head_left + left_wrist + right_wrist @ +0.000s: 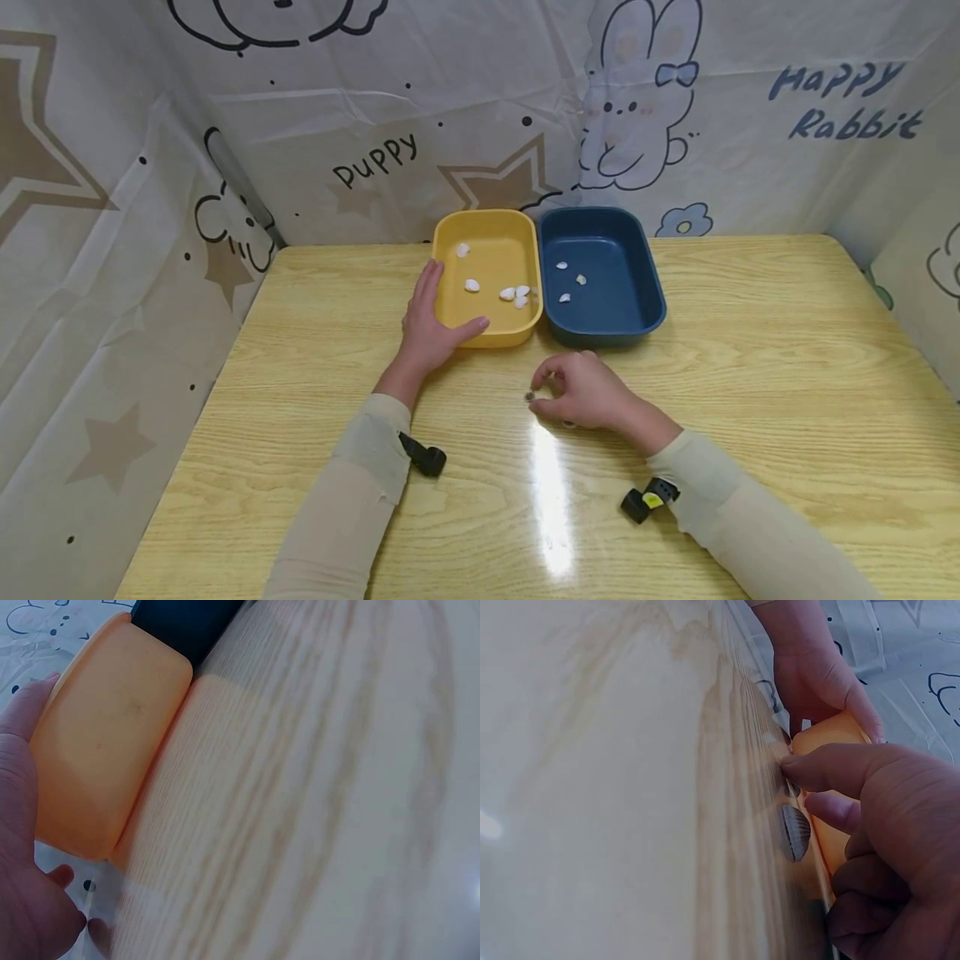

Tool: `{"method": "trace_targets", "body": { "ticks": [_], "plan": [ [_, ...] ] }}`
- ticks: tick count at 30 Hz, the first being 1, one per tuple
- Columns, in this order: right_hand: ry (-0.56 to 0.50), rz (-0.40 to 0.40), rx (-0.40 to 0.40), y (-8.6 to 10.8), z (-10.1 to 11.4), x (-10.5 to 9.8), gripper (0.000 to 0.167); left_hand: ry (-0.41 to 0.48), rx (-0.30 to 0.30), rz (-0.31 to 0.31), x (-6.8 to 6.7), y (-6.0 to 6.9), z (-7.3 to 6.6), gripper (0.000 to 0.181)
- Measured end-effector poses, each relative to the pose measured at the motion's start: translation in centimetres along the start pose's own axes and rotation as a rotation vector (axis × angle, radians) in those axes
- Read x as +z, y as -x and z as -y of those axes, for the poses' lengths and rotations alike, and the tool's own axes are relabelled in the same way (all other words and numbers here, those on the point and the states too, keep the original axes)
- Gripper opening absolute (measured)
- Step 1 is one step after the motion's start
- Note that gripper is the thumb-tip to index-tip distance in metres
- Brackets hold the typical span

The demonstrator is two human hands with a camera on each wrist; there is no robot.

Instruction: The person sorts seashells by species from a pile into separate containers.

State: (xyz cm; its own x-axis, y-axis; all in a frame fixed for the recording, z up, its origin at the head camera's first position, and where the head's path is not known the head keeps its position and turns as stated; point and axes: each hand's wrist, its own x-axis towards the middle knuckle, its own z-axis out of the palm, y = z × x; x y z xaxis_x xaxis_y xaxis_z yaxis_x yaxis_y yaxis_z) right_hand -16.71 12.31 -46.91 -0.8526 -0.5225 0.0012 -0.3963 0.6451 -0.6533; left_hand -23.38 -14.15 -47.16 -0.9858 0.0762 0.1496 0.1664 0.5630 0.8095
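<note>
My left hand (431,333) rests against the near-left corner of a yellow tray (489,335), its fingers straight along the left side and the thumb over the front rim. Several white shells (472,286) lie in that tray. In front of the trays, my right hand (588,393) pinches a small dark shell (529,397) at the tabletop between thumb and forefinger. The right wrist view shows a ribbed shell (796,832) on the table just beneath this hand. Three small pale shells (581,280) lie in the blue tray (603,340).
Both trays stand side by side at the back of the wooden table (765,358). Behind them hangs a printed cloth (487,100), with more cloth at the left and right sides. Bright glare (551,500) falls on the near tabletop.
</note>
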Motion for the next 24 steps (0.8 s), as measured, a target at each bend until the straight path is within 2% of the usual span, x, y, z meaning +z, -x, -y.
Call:
{"method": "trace_targets", "body": {
  "ticks": [24],
  "plan": [
    [-0.013,0.053,-0.011,-0.30,0.35,-0.26,0.013,0.006,0.015,-0.008,0.01,0.04,-0.06,0.109]
  ]
}}
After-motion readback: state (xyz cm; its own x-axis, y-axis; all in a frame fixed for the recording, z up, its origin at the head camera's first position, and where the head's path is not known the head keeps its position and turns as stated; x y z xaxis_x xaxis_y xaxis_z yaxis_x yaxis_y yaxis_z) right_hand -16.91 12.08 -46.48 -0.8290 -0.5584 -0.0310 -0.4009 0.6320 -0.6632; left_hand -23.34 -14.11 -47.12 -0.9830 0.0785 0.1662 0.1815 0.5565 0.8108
